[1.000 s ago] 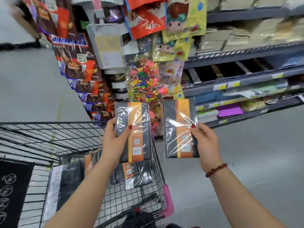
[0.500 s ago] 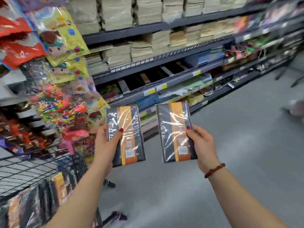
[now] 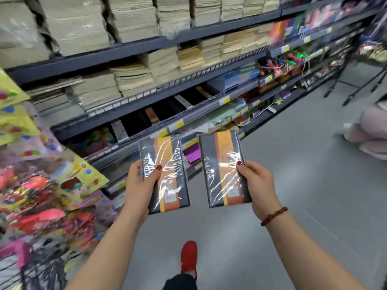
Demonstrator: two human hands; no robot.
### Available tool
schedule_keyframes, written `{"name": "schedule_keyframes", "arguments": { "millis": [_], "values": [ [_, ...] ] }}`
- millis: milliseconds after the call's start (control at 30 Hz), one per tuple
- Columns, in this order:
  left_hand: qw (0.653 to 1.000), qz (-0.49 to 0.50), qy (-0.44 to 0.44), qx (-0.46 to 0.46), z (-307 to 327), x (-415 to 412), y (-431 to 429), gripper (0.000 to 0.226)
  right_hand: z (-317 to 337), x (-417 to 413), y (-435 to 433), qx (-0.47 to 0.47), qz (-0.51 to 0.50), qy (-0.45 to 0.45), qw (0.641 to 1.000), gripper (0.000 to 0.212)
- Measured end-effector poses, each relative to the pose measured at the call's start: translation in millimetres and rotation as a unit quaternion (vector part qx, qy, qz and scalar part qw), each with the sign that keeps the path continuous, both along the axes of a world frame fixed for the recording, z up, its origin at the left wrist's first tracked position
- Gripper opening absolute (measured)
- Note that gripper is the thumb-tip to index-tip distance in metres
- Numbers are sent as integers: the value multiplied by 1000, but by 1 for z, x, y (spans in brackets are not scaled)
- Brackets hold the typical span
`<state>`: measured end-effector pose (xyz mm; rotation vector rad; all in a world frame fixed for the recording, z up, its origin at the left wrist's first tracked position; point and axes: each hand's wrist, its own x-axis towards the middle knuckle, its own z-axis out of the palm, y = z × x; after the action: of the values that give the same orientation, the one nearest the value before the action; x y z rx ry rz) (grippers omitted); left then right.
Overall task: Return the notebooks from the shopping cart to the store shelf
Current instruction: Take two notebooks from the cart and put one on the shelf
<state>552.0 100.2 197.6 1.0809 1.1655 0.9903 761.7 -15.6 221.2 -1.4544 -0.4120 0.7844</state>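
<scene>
My left hand (image 3: 140,185) grips a black notebook (image 3: 167,174) with an orange stripe, wrapped in shiny plastic, by its left edge. A matching wrapped notebook (image 3: 224,170) is held at its right edge by my right hand (image 3: 258,185), which wears a red bead bracelet. Both are held upright in front of me, side by side, a small gap apart. Beyond them runs the dark store shelf (image 3: 146,103), with a row of similar black and orange notebooks (image 3: 165,113) lying on one level. The shopping cart (image 3: 31,268) shows only as a blurred corner at the lower left.
Stacks of beige paper goods (image 3: 134,74) fill the upper shelves. Colourful bagged toys (image 3: 41,185) hang at the left, close to my left arm. Grey aisle floor (image 3: 293,206) stretches ahead and right, my red shoe (image 3: 189,258) on it. A person crouches (image 3: 368,132) at the far right beside tripod legs (image 3: 360,88).
The view has swung right and away from the cart, which has slid almost out of frame. The shelf is closer. Both hands keep their notebooks, held the same way.
</scene>
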Motion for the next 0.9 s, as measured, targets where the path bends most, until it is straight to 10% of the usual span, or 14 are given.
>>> {"name": "schedule_keyframes", "arguments": {
  "millis": [500, 900],
  "values": [
    [998, -49, -5, -48, -2, 163, 176, 27, -1, 154, 185, -41, 14, 13, 999, 18],
    [991, 109, -9, -72, -26, 313, 228, 36, -32, 331, 296, -79, 141, 6, 987, 12]
  ]
}}
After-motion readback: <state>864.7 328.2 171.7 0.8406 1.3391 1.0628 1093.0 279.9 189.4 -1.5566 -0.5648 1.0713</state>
